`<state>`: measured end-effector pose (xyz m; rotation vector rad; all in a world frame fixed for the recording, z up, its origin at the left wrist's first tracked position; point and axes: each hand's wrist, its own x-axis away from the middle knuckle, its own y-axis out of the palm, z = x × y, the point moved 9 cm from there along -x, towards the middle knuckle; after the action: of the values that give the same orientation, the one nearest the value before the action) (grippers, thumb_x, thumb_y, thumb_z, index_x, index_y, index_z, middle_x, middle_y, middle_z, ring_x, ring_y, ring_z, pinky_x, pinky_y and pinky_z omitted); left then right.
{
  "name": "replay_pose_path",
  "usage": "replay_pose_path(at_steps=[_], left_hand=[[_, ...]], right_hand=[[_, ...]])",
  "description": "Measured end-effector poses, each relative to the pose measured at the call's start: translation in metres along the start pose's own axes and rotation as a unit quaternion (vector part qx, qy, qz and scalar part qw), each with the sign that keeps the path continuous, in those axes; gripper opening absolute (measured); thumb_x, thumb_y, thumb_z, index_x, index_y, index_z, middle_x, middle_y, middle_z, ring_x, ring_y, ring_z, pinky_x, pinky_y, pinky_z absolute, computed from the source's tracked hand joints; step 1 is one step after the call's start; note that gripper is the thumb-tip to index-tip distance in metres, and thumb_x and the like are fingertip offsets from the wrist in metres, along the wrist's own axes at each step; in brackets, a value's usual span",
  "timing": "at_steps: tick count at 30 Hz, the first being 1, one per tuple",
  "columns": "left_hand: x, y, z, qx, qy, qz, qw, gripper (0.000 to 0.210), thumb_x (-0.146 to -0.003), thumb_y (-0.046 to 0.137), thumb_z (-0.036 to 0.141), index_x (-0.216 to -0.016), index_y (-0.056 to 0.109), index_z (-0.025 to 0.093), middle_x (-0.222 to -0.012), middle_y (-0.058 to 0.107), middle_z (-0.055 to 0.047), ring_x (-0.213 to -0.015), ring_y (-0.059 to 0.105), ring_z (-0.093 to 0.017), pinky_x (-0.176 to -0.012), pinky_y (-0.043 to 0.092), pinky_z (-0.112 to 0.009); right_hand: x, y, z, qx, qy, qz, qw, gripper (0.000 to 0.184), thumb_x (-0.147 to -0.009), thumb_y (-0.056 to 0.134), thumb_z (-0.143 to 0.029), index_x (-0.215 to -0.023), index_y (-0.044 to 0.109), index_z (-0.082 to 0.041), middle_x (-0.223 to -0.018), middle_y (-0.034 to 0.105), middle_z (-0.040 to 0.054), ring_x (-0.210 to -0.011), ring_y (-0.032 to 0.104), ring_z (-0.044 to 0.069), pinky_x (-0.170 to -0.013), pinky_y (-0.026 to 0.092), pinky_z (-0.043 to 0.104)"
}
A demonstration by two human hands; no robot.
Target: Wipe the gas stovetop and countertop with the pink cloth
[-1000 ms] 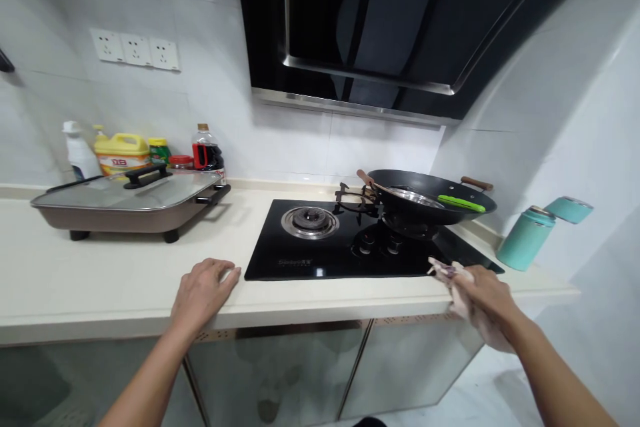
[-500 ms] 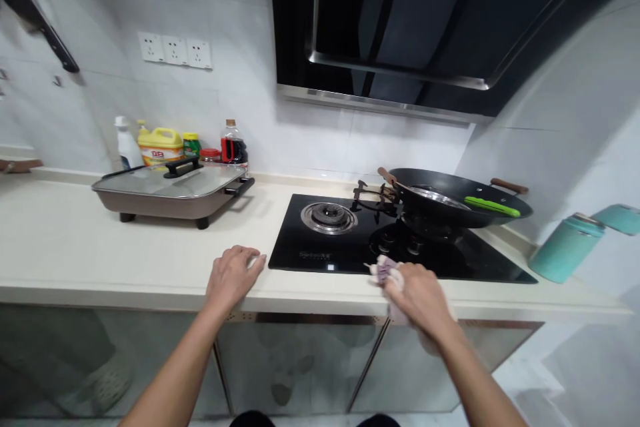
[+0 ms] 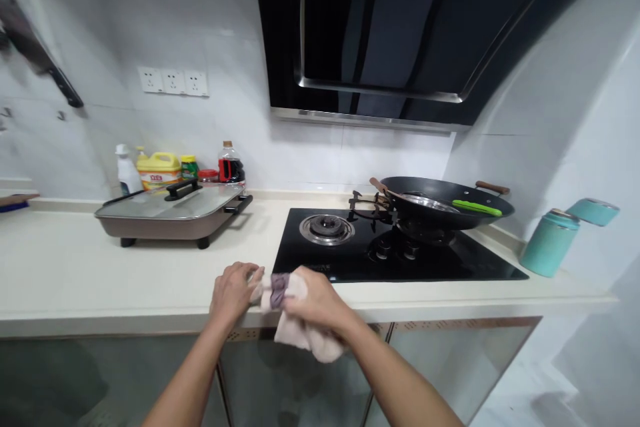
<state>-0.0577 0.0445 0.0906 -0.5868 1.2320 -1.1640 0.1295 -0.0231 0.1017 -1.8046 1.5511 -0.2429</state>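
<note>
My right hand (image 3: 317,300) is closed around a pale pink and purple cloth (image 3: 293,330), which is bunched at the front left corner of the black gas hob (image 3: 345,269). Part of the cloth hangs over the counter's front edge. My left hand (image 3: 234,290) rests on the counter just left of the hob, fingers loosely bent and thumb apart. The cloth's end comes up against that thumb; whether they touch, I cannot tell. A round burner (image 3: 327,229) without its pan stand sits behind my right hand.
A black wok (image 3: 450,203) with a green-handled utensil (image 3: 477,208) stands on the right burner. A loose pan stand (image 3: 373,205) lies beside it. An electric pan (image 3: 170,213) occupies the left counter, bottles behind. A turquoise canister (image 3: 550,243) stands far right. The range hood (image 3: 370,33) hangs above.
My right hand has moved left with the cloth, from the front middle of the hob to its front left corner, beside my left hand. My left hand has stayed on the counter.
</note>
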Motion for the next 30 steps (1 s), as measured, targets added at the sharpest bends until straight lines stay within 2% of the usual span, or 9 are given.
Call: replay_pose_path(at_steps=[4,8,11,14,16,18,20,25,30], left_hand=[[0.002,-0.001,-0.001,0.011,-0.018,0.003,1.0,0.04,-0.099,0.044,0.046,-0.107,0.077,0.023,-0.118,0.075,-0.01,-0.119,0.062,-0.029,-0.095,0.045,-0.036],[0.003,-0.001,0.0,0.028,-0.021,0.007,0.999,0.038,-0.099,0.046,0.044,-0.103,0.077,0.023,-0.118,0.075,-0.009,-0.118,0.062,-0.028,-0.097,0.043,-0.037],[0.004,0.0,0.0,0.037,-0.023,0.017,0.999,0.035,-0.098,0.048,0.042,-0.1,0.077,0.023,-0.116,0.075,-0.008,-0.117,0.062,-0.028,-0.098,0.042,-0.038],[0.005,0.0,0.0,0.043,-0.017,0.026,0.999,0.033,-0.098,0.049,0.041,-0.1,0.077,0.024,-0.114,0.075,-0.007,-0.116,0.062,-0.028,-0.097,0.042,-0.038],[0.006,0.0,0.0,0.042,-0.017,0.028,0.999,0.033,-0.098,0.049,0.041,-0.1,0.077,0.024,-0.113,0.075,-0.007,-0.115,0.062,-0.028,-0.097,0.042,-0.038],[0.007,0.0,0.001,0.041,-0.016,0.028,0.999,0.032,-0.098,0.049,0.041,-0.101,0.076,0.023,-0.113,0.075,-0.007,-0.115,0.062,-0.028,-0.097,0.042,-0.039],[0.007,0.0,0.002,0.041,-0.012,0.025,0.999,0.033,-0.098,0.049,0.042,-0.102,0.076,0.023,-0.113,0.075,-0.008,-0.115,0.062,-0.028,-0.098,0.042,-0.039],[0.007,-0.001,-0.001,0.075,-0.034,0.024,0.996,0.042,-0.102,0.043,0.048,-0.109,0.075,0.022,-0.12,0.074,-0.009,-0.12,0.061,-0.028,-0.102,0.042,-0.04],[0.003,-0.002,-0.008,0.097,-0.044,0.031,0.994,0.051,-0.103,0.033,0.05,-0.113,0.073,0.021,-0.123,0.073,-0.011,-0.123,0.061,-0.028,-0.104,0.043,-0.04]], right_hand=[[-0.025,-0.041,0.033,-0.074,0.029,0.015,0.997,0.042,-0.089,0.06,-0.049,-0.119,0.065,-0.02,-0.115,0.069,0.003,-0.097,0.063,0.019,-0.083,0.05,0.03],[-0.032,-0.089,0.081,-0.031,0.051,0.012,0.998,0.037,-0.079,0.068,-0.039,-0.108,0.074,-0.018,-0.112,0.069,0.0057,-0.103,0.064,0.024,-0.092,0.052,0.035],[-0.022,-0.134,0.109,0.036,0.079,0.071,0.994,0.041,-0.071,0.069,-0.03,-0.11,0.075,-0.017,-0.11,0.066,0.0088,-0.108,0.062,0.028,-0.102,0.048,0.043],[-0.005,-0.171,0.111,0.098,0.087,0.148,0.98,0.052,-0.077,0.061,-0.028,-0.128,0.069,-0.02,-0.125,0.059,0.0119,-0.124,0.054,0.03,-0.113,0.039,0.048],[0.006,-0.179,0.102,0.124,0.08,0.186,0.971,0.052,-0.088,0.051,-0.031,-0.137,0.063,-0.022,-0.136,0.055,0.0126,-0.132,0.049,0.03,-0.118,0.033,0.049],[0.013,-0.165,0.09,0.143,0.062,0.179,0.971,0.051,-0.096,0.044,-0.04,-0.142,0.06,-0.026,-0.144,0.053,0.0114,-0.137,0.046,0.029,-0.12,0.03,0.049],[0.012,-0.128,0.082,0.173,0.058,0.102,0.978,0.057,-0.098,0.045,-0.056,-0.147,0.057,-0.027,-0.153,0.05,0.0106,-0.144,0.042,0.031,-0.122,0.027,0.05],[0.001,-0.042,0.077,0.255,0.13,-0.05,0.957,0.088,-0.089,0.05,-0.082,-0.16,0.041,-0.029,-0.172,0.021,0.0132,-0.158,0.011,0.043,-0.124,0.01,0.061],[-0.027,0.032,0.011,0.23,-0.028,-0.135,0.963,0.072,-0.094,0.049,-0.076,-0.153,0.049,-0.036,-0.171,0.024,0.0083,-0.157,0.015,0.041,-0.123,0.011,0.064]])
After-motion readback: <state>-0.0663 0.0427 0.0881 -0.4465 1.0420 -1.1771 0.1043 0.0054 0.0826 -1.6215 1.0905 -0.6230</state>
